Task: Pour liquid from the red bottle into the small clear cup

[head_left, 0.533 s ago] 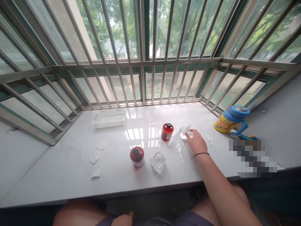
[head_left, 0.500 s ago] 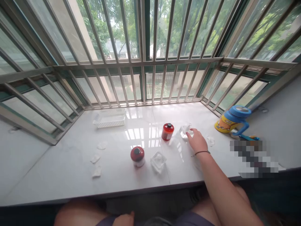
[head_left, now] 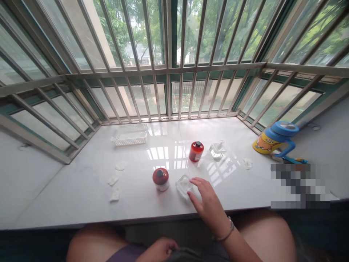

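My right hand (head_left: pixel 204 200) has its thumb and fingers spread at the right side of a clear square glass bottle (head_left: pixel 183 185); whether the fingertips touch it I cannot tell. Just left of that glass stands a red bottle (head_left: pixel 160 179) with a black cap. Behind them is a second red bottle (head_left: pixel 196 151), also black-capped. To its right, a similar clear square glass bottle (head_left: pixel 217 150) stands by itself. My left hand (head_left: pixel 163 249) rests low over my lap with the fingers curled in, and nothing shows in it.
A white plastic basket (head_left: pixel 129 135) sits at the back left of the white counter (head_left: pixel 81 193). Several crumpled white pieces (head_left: pixel 113 180) lie on the left, another (head_left: pixel 247 163) on the right. A blue-yellow mug (head_left: pixel 275 138) stands far right. Metal bars (head_left: pixel 166 71) line the window.
My right hand has left the far clear bottle and come left and toward me to the nearer one. My left hand has shifted slightly right over the lap. The view has turned slightly.
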`<control>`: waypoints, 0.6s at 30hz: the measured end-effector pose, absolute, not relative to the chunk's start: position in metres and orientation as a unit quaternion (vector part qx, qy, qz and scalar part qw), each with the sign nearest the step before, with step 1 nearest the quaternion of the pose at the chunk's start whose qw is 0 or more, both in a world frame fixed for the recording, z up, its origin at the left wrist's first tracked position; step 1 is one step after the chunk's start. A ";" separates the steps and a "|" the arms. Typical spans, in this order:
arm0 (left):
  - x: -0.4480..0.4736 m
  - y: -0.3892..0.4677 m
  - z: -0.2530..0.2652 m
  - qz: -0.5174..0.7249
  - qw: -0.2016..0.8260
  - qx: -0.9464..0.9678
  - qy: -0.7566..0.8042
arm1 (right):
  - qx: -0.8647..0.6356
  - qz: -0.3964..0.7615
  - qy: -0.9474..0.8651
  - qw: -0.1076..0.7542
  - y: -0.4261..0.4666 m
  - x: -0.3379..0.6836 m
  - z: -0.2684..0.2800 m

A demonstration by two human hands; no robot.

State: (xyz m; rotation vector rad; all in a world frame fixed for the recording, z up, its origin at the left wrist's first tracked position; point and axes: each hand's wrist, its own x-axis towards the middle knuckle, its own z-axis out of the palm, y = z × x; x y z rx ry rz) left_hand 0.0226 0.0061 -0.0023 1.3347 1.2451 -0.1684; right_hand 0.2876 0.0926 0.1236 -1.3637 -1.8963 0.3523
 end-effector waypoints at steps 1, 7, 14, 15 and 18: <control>0.028 0.009 -0.007 -0.060 0.614 0.579 0.533 | -0.535 0.140 -0.739 0.385 0.091 0.282 0.121; 0.038 0.011 -0.005 0.022 0.571 0.629 0.527 | -0.553 0.159 -0.714 0.399 0.112 0.266 0.116; 0.041 0.013 0.084 0.279 0.320 0.771 0.474 | -0.545 0.191 -0.720 0.384 0.112 0.260 0.123; 0.044 0.016 0.091 0.313 0.284 0.772 0.476 | -0.546 0.197 -0.717 0.386 0.107 0.260 0.124; 0.061 0.028 0.094 0.373 0.207 0.766 0.480 | -0.550 0.209 -0.709 0.389 0.093 0.260 0.125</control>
